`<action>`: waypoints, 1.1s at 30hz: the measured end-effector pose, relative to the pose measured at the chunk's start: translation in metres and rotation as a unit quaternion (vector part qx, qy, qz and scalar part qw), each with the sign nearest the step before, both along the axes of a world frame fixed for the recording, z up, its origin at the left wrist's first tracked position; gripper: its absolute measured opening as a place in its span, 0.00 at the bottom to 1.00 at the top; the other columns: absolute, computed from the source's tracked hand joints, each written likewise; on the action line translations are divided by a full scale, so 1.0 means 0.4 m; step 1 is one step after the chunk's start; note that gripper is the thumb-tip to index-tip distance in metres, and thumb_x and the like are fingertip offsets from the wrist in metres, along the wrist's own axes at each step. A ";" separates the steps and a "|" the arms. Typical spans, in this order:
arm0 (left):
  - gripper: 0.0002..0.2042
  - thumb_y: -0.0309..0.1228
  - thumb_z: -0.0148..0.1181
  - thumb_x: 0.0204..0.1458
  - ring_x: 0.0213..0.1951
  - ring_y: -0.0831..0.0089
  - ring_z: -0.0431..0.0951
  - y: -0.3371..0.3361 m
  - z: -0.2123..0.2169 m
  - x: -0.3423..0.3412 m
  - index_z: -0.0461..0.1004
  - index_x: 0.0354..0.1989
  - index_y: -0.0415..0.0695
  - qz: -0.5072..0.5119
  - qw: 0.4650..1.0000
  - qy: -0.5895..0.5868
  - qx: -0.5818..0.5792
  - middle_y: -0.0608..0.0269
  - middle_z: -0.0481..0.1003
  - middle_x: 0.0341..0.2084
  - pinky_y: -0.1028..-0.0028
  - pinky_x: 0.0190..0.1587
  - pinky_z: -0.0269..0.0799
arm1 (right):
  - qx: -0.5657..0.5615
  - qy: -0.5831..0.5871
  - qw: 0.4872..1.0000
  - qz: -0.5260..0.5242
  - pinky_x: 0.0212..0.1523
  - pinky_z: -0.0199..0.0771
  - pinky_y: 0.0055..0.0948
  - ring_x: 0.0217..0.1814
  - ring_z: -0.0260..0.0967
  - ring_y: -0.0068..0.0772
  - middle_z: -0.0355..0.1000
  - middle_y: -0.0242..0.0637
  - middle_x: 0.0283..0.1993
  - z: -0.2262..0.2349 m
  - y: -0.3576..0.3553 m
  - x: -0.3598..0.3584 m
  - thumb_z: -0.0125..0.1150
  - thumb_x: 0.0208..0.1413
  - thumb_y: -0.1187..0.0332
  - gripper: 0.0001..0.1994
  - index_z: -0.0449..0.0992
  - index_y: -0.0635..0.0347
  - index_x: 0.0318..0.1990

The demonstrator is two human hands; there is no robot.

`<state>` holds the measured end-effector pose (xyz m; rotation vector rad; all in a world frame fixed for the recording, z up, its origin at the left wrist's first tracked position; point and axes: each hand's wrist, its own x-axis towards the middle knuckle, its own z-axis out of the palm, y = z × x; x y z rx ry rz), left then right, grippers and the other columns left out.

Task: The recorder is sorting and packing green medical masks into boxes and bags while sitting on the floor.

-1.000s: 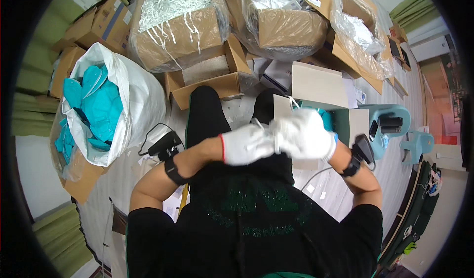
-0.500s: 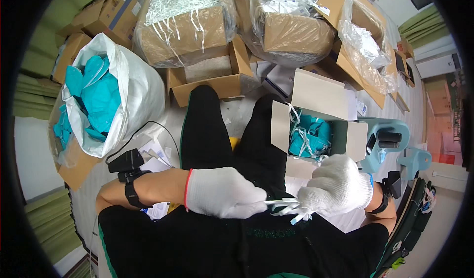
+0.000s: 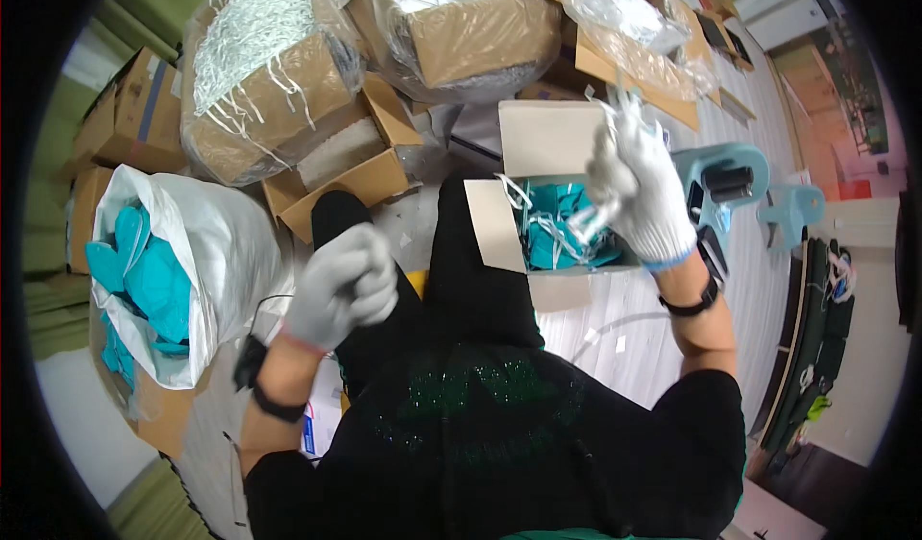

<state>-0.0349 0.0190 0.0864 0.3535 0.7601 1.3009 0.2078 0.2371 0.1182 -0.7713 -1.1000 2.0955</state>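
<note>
Pull between the hands: half a second ago, the white strips (image 3: 588,223) were stretched between both hands; now the left hand (image 3: 344,286) and the right hand (image 3: 636,190) are seen well apart, and both have been moved forward.
Meaning for the work: the two-handed handling of the bundle is judged to be ended, and the bundle seems to be left to the right hand alone.
Left hand: its fingers are curled in like a loose fist, over the left leg (image 3: 336,216); nothing is seen in them.
Right hand: it is blurred, but its fingers appear to be closed around the strips; the exact manner of the grip cannot be told.
White strips: loose ends are seen just below the curled right fingers, at their left side, in front of the open box (image 3: 495,228).
Open box: teal pieces (image 3: 549,199) are contained in it, with more white strands lying among them.
</note>
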 end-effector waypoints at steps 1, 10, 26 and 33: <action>0.08 0.32 0.46 0.59 0.15 0.83 0.56 0.032 -0.035 0.017 0.64 0.30 0.43 0.015 1.000 -0.023 0.008 0.70 0.60 0.19 0.81 0.18 0.52 | -0.049 0.028 0.998 0.003 0.20 0.54 0.17 0.19 0.50 0.16 0.53 0.21 0.18 -0.010 0.007 -0.029 0.50 0.62 0.60 0.10 0.68 0.57 0.37; 0.24 0.47 0.40 0.64 0.22 0.85 0.62 0.224 -0.230 0.134 0.73 0.47 0.38 0.017 0.984 0.161 0.071 0.66 0.73 0.28 0.83 0.23 0.55 | -0.173 0.093 0.980 0.031 0.17 0.46 0.18 0.17 0.46 0.16 0.49 0.20 0.16 -0.102 -0.016 -0.127 0.45 0.65 0.62 0.11 0.69 0.57 0.35; 0.10 0.28 0.47 0.57 0.33 0.52 0.77 0.210 -0.202 0.163 0.74 0.37 0.36 0.007 0.687 0.658 0.309 0.46 0.75 0.30 0.61 0.33 0.72 | 0.314 -0.130 0.938 0.069 0.39 0.70 0.23 0.36 0.69 0.24 0.71 0.35 0.30 -0.161 -0.052 -0.141 0.50 0.58 0.74 0.05 0.72 0.63 0.32; 0.08 0.30 0.47 0.58 0.27 0.56 0.74 0.100 -0.089 0.115 0.71 0.31 0.39 -0.198 0.792 0.516 0.260 0.53 0.70 0.21 0.62 0.34 0.70 | 0.635 -0.109 0.697 0.314 0.18 0.66 0.32 0.17 0.66 0.39 0.67 0.34 0.18 -0.126 -0.092 -0.051 0.59 0.54 0.55 0.09 0.74 0.47 0.31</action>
